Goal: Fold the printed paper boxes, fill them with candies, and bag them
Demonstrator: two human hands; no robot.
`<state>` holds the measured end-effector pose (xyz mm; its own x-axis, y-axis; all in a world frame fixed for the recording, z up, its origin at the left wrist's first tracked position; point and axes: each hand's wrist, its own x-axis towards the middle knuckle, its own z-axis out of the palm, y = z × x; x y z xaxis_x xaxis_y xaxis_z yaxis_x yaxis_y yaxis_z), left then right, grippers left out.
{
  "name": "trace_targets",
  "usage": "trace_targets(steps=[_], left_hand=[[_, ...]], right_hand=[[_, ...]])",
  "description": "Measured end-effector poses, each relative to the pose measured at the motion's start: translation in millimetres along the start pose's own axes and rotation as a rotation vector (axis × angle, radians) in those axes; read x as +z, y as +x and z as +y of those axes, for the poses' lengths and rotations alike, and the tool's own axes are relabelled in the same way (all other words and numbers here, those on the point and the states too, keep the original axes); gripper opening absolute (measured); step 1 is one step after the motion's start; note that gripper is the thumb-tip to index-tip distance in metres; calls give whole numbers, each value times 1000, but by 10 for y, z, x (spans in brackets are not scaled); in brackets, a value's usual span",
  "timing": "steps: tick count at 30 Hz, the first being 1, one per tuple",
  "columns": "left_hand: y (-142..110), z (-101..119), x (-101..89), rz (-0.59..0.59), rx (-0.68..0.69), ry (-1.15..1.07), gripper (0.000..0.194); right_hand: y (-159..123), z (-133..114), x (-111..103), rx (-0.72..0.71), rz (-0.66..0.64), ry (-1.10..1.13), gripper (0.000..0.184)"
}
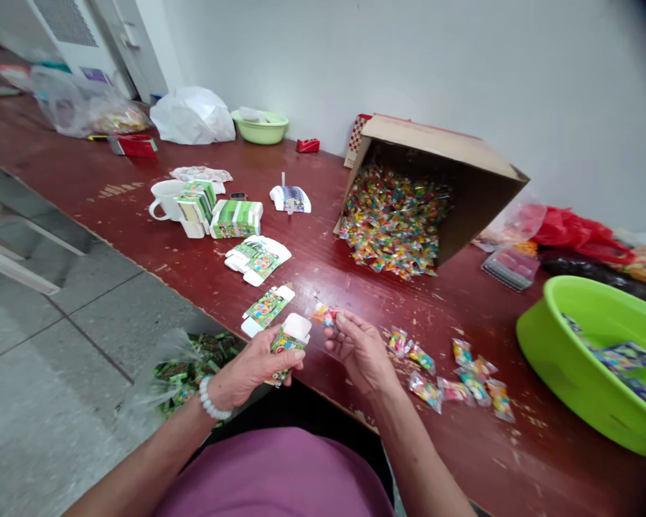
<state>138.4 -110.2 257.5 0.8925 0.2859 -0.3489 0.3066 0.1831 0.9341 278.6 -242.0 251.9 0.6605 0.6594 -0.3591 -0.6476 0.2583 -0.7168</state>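
My left hand point(258, 365) is wrapped round a small green printed candy box point(291, 336), its white flap standing up at the top. To the right of the box, my right hand point(358, 347) pinches a clear packet of colourful candies point(321, 314) between thumb and fingers. The packet is apart from the box, close to its flap. Just beyond my left hand an unfilled-looking flattened green box point(268, 309) lies on the table. Several loose candy packets point(425, 390) are scattered to the right of my right hand.
A tipped cardboard carton point(446, 136) spills many candy packets onto the red table point(312, 251). A green basin point(549, 359) holds printed cards at right. Stacked flat boxes point(237, 218) stand beside a white mug point(166, 197). A plastic bag of green boxes point(177, 373) sits below the table edge.
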Motion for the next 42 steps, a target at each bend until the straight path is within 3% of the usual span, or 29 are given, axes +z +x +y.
trace_targets(steps=[4,7,11,14,17,20,24,27,31,35,37,41,42], left_hand=[[22,21,1,2,23,0,41],[44,83,2,1,45,51,38],[90,141,-25,-66,74,181,23],[123,120,-39,-96,116,257,27],[136,78,-15,-113,122,257,31],[141,55,19,-108,107,84,33],[168,38,21,-4,26,-319,49],[198,10,26,54,-25,-478,55],[210,-50,100,143,-9,-513,45],[182,-112,162,151,87,-436,41],[156,-121,164,133,115,-380,42],[83,-67,141,102,123,-294,50],[63,-46,136,94,120,-281,54]], right_hand=[[6,14,-29,-3,11,-49,38],[6,19,-68,-46,-26,-209,34],[2,-57,-105,-290,-65,-607,21],[12,-138,-72,-406,-187,-861,14],[43,-159,21,-384,-336,-982,11],[71,-137,112,-416,-285,-949,6],[37,-87,127,-582,-49,-810,10],[-34,44,90,-469,-39,-685,13],[-106,282,80,-221,-156,-456,20],[-98,333,89,-57,-244,-312,19],[-74,290,85,-48,-251,-286,20],[-39,197,54,-163,-220,-374,45],[-43,184,43,-176,-238,-420,42]])
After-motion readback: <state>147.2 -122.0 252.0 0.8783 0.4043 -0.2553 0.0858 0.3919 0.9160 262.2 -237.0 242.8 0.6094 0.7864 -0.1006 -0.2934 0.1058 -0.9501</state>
